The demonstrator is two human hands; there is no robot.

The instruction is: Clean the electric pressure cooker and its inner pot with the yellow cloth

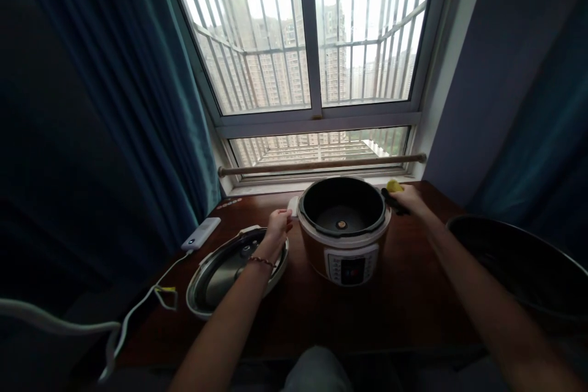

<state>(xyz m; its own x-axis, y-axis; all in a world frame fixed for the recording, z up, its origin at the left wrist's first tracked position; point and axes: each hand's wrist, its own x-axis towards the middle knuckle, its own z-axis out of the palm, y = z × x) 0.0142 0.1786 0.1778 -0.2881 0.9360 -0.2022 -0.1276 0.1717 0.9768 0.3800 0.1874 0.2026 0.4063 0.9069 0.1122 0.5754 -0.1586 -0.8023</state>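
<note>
An electric pressure cooker (316, 251) with a brown and white body stands upright and uncovered on the table. Its dark inside shows a small round brass-coloured piece at the centre of the floor. My left hand (277, 228) is closed at the white side handle (293, 207), fingers curled against it. On the opposite side, my right hand (411, 199) is closed around a yellow sponge (394, 186), close to the cooker's black side handle (392, 201). The cooker's lid (225, 278) lies with its metal inner side up, partly behind my left forearm.
A white power strip (201, 234) with a white cable (138, 308) lies at the table's left edge. A large dark pan (519, 239) stands at the right. Behind the dark brown table (294, 331) are a rail (321, 165) and a barred window. Blue curtains (151, 104) hang at the left.
</note>
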